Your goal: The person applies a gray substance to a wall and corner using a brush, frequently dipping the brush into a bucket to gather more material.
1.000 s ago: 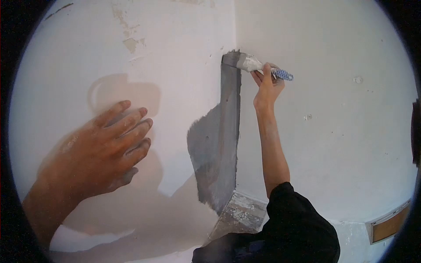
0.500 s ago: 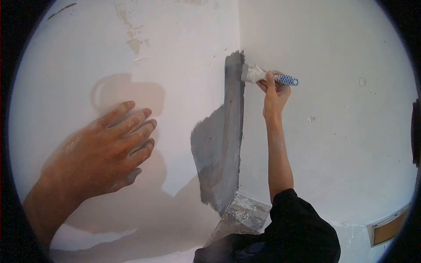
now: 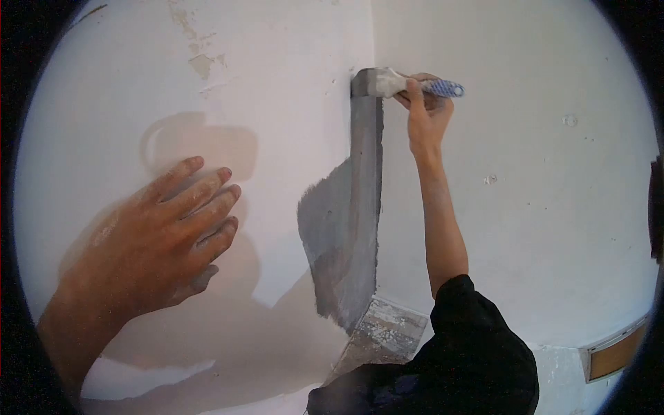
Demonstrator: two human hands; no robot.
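My right hand grips a paintbrush with a blue-patterned handle and a paint-caked ferrule. Its bristles press on the wall at the corner, at the upper end of a grey painted strip. Below, the grey widens into a broad patch on the left wall. Flat against or just off that wall, my left hand rests with fingers spread and nothing in it; contact with the surface is hard to tell. Pale dried smears mark its skin.
A right-hand wall meets the left one in a vertical corner. Speckled, stained boards lie at the corner's foot. A wood-coloured framed panel is at lower right. Peeling patches show on the upper left wall.
The brush and my right hand have moved up and slightly left, so the bristles now cover the top of the grey strip. My left hand stays nearly in place.
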